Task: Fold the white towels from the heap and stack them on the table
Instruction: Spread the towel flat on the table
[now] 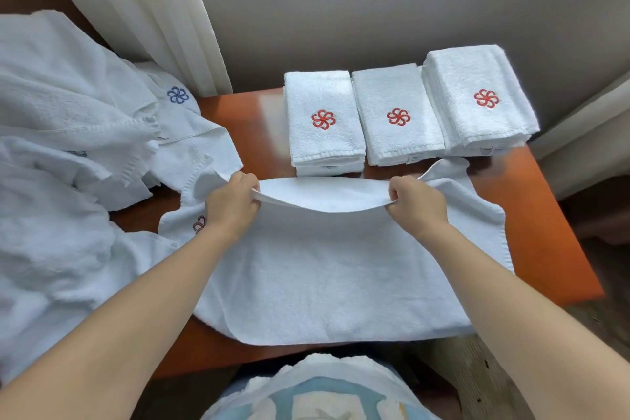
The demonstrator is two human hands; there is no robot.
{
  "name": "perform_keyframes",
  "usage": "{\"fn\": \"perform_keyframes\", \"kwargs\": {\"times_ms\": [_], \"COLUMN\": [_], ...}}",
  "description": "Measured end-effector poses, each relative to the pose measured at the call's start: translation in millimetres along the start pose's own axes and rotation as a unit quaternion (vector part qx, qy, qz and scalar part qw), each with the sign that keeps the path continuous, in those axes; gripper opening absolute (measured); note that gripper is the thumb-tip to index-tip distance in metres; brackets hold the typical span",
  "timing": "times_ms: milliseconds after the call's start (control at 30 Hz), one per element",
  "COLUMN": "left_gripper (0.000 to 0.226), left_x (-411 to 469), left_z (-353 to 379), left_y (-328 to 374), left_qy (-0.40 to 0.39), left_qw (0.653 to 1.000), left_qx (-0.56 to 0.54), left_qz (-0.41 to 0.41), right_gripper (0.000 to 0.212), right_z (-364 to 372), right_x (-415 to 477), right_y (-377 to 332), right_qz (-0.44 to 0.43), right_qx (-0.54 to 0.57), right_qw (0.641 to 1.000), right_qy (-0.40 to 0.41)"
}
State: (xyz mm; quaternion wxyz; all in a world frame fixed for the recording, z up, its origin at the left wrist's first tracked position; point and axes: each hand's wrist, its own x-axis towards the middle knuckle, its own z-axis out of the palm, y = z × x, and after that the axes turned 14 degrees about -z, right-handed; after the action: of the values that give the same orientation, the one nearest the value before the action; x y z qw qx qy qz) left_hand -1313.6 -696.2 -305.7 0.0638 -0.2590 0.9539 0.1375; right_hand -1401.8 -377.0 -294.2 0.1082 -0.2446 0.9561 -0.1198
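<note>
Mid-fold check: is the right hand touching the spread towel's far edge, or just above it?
Touching. The head view shows the right hand pinching the far edge of the spread towel. The left hand pinches it too, and the edge sags between them.

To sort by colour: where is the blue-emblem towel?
The blue-emblem towel lies upper left in the head view, on the heap beside the curtain.

towel (324,276): white, spread flat, far edge lifted | heap (61,147): crumpled, left | folded stacks (392,92): three, back row
</note>
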Motion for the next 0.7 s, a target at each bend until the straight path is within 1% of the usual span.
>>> {"fn": "perform_keyframes", "kwargs": {"times_ms": [167, 333, 500, 567, 633, 700], "left_gripper": [0.007, 0.015, 0.023, 0.026, 0.026, 0.025], "left_x": [-20.8, -45.0, -60.1, -61.7, -59.3, -55.1], "left_z": [2.3, 13.9, 25.6, 25.3, 22.8, 21.4], "left_y": [-16.8, -32.2, -38.1, -31.8, -19.8, -3.9], "left_qy": [-0.024, -0.051, -0.103, -0.102, -0.097, -0.098], "left_qw": [0.999, 0.996, 0.988, 0.983, 0.978, 0.978], "left_qx": [0.033, 0.076, 0.117, 0.147, 0.184, 0.181], "left_qz": [0.002, -0.007, -0.022, -0.029, -0.028, -0.020], "right_gripper": [0.016, 0.021, 0.024, 0.026, 0.031, 0.035], "right_z": [5.3, 22.4, 40.8, 45.9, 46.3, 42.7], "right_x": [-27.2, -58.2, -83.2, -88.2, -89.8, -89.6], "right_y": [-9.1, -19.6, -22.6, -24.7, -24.7, -22.0], "right_qz": [0.016, 0.039, 0.086, 0.101, 0.120, 0.131], "right_qx": [-0.024, -0.014, 0.031, 0.051, 0.089, 0.139], "right_qw": [0.999, 0.998, 0.992, 0.989, 0.985, 0.980], "right_qy": [-0.029, -0.045, -0.085, -0.095, -0.087, -0.063]}}
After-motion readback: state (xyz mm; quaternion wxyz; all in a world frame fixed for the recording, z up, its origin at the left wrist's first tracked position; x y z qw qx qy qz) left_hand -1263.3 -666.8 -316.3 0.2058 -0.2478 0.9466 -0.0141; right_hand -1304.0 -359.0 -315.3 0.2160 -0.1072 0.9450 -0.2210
